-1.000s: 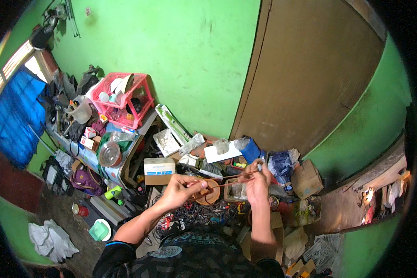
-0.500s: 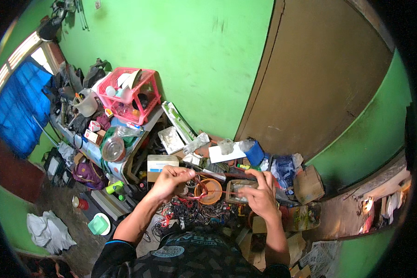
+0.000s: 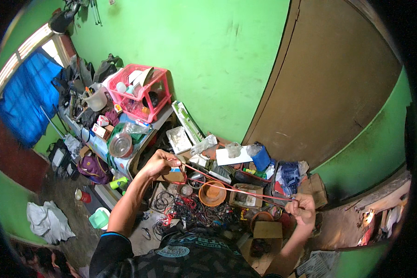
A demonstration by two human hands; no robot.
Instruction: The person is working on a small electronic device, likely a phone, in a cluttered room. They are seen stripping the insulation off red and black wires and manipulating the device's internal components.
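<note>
A thin red cable (image 3: 231,187) runs stretched in several strands between my two hands. My left hand (image 3: 161,164) is closed on one end, with a short loop hanging under its fingers. Lower and to the right, my right hand (image 3: 302,208) is closed round the other end. Beneath the cable sits an orange-brown bowl (image 3: 212,193). A tangled heap of black and red cables (image 3: 190,213) lies on the floor in front of me.
Left of me, a cluttered table (image 3: 95,144) carries a pink plastic rack (image 3: 164,95) and a clear tub (image 3: 120,145). Open cardboard boxes (image 3: 268,230) stand at the right. A blue container (image 3: 261,158) rests near the brown door (image 3: 329,78). Crumpled white cloth (image 3: 48,222) lies on the floor.
My right hand has moved right and downward, away from my left, drawing the red cable out long between them. My left hand has shifted slightly up and left. The view has tilted a little.
</note>
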